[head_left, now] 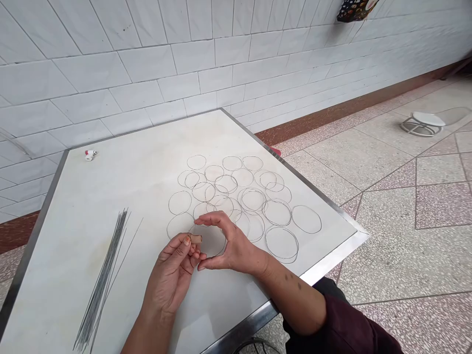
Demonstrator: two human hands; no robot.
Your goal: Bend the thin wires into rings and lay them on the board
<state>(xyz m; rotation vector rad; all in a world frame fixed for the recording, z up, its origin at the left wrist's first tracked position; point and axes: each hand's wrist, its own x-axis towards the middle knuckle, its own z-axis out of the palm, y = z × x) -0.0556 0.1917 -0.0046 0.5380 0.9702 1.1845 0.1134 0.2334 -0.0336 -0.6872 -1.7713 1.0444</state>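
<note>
Hands surround a wire ring, with room before the table edge

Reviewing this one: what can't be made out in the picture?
In the head view:
Whether the held wire loop is joined: covered by the left hand and brown piece.
Small white-and-red items: too tiny to identify.
Dark patterned item: cut off by the top edge.
Number of straight wires: too thin and bunched to count.
Red thing: partly hidden by the table.
</note>
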